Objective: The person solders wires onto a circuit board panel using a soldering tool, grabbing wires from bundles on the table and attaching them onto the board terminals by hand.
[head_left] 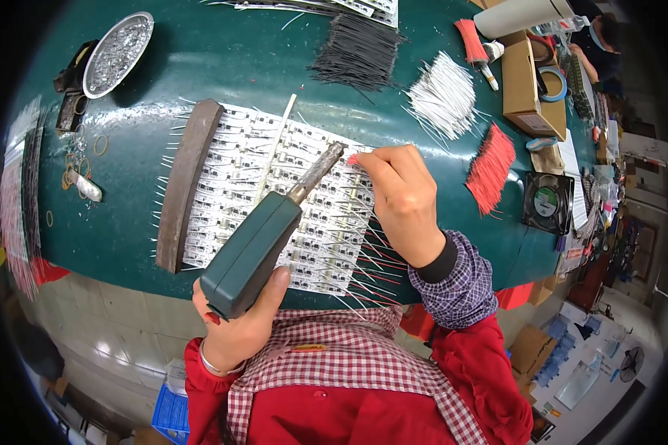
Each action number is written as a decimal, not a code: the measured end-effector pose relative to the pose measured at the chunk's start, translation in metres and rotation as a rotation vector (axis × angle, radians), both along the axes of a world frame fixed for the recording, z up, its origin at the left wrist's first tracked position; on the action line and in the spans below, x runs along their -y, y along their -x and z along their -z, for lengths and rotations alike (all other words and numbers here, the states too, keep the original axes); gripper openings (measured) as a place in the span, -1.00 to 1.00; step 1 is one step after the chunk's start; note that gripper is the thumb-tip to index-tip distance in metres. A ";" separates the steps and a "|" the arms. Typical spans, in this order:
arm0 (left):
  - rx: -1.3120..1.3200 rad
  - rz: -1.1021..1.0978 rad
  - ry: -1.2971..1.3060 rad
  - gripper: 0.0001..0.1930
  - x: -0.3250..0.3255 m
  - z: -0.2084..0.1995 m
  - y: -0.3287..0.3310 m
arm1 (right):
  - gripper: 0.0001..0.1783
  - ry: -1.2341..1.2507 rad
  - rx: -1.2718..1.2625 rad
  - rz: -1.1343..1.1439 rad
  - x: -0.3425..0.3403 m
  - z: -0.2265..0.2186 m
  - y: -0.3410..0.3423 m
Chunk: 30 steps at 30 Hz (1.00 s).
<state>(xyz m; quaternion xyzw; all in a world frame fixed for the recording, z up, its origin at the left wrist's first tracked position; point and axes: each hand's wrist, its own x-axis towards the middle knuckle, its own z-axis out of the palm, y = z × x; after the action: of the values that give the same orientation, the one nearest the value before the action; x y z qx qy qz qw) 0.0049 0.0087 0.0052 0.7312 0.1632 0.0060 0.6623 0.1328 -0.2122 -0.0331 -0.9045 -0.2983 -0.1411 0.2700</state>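
My left hand (237,326) grips a green soldering gun (256,248) whose metal tip (326,162) points up and right over a panel of small white circuit boards (230,185). My right hand (401,200) rests on the right part of that panel, fingers pinched on a thin red wire (353,159) right by the tip. Red and white wire leads stick out from the panel's right side (378,274). A dark curved metal bar (185,185) lies along the panel's left edge.
On the green table (126,215) lie bundles of black (358,52), white (444,96) and red wires (491,167), a metal dish of solder scraps (117,53), a cardboard box (523,81), tape rolls and a small fan (548,202). Another person (601,44) sits far right.
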 end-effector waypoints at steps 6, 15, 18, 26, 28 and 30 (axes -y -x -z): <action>0.159 0.094 -0.153 -0.80 -0.001 0.009 -0.013 | -0.64 0.029 0.006 0.013 -0.002 -0.002 0.000; 0.132 0.132 -0.104 -0.81 0.000 0.007 -0.022 | -0.65 0.063 -0.019 0.007 -0.004 -0.004 -0.001; 0.125 0.146 -0.109 -0.82 0.000 0.006 -0.025 | -0.65 0.074 -0.019 0.007 -0.004 -0.005 0.000; 0.121 0.184 -0.147 -0.84 -0.002 0.003 -0.028 | -0.65 0.089 -0.019 0.010 -0.004 -0.005 0.000; 0.046 0.155 -0.109 -0.82 -0.002 -0.001 -0.029 | -0.65 0.088 -0.016 0.011 -0.005 -0.005 0.000; 0.088 0.147 -0.118 -0.82 -0.002 0.002 -0.028 | -0.65 0.087 -0.013 0.012 -0.005 -0.006 0.000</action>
<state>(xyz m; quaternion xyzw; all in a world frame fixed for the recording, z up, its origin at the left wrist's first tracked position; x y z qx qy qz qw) 0.0333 0.0106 0.0035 0.7780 0.0793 -0.0008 0.6233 0.1333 -0.2069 -0.0269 -0.9180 -0.2972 -0.1238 0.2317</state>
